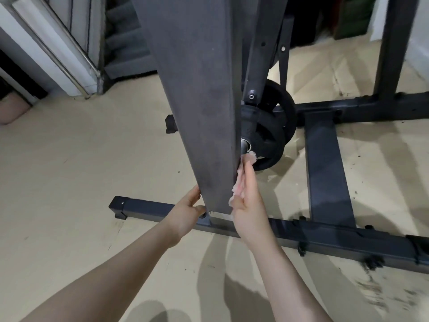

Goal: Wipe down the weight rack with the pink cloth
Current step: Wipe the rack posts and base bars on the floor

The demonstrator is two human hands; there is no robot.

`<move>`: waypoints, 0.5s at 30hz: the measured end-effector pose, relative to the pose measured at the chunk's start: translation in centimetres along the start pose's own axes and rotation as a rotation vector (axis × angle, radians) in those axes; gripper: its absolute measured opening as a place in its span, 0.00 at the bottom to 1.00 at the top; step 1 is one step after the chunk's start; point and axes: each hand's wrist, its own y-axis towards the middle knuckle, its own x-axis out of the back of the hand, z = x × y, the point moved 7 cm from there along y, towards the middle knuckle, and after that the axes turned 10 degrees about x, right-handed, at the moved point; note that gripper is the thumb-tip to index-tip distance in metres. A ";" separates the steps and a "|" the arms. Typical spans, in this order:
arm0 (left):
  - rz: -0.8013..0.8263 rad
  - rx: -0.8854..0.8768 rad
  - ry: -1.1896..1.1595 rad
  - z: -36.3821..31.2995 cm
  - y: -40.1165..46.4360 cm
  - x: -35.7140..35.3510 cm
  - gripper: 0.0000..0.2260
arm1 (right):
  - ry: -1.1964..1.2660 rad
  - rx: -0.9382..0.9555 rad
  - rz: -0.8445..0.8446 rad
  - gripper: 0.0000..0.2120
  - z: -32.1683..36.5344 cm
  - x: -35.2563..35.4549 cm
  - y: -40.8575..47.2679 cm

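Observation:
The weight rack's dark upright post (202, 101) runs down the middle of the view to a black base bar (148, 209) on the floor. My right hand (249, 201) presses the pink cloth (236, 194) flat against the post's right side, low down; a bit of cloth (321, 156) sticks out above my fingertips. My left hand (185, 214) grips the post's left edge near its foot, fingers curled round it. Most of the cloth is hidden between my palm and the post.
Black weight plates (271, 135) hang on a chrome peg just behind the post. A cross bar (325, 168) and a second upright (392, 47) stand to the right. Beige floor surrounds the base. A white door frame (53, 54) is at the far left.

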 end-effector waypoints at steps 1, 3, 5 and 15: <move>-0.015 -0.037 -0.020 -1.0 -0.5 0.3 0.33 | -0.054 0.082 0.001 0.47 1.9 -0.3 0.1; -0.052 -0.124 -0.087 -3.0 -1.4 1.1 0.36 | -0.148 0.167 -0.016 0.41 4.5 -0.4 -0.4; -0.032 -0.210 -0.128 -4.6 -2.0 1.7 0.37 | -0.296 0.241 -0.003 0.20 5.9 -0.6 -0.8; 0.313 -0.324 -0.117 -4.4 -0.2 3.0 0.37 | -0.457 -0.057 -0.372 0.17 3.3 -0.8 -3.3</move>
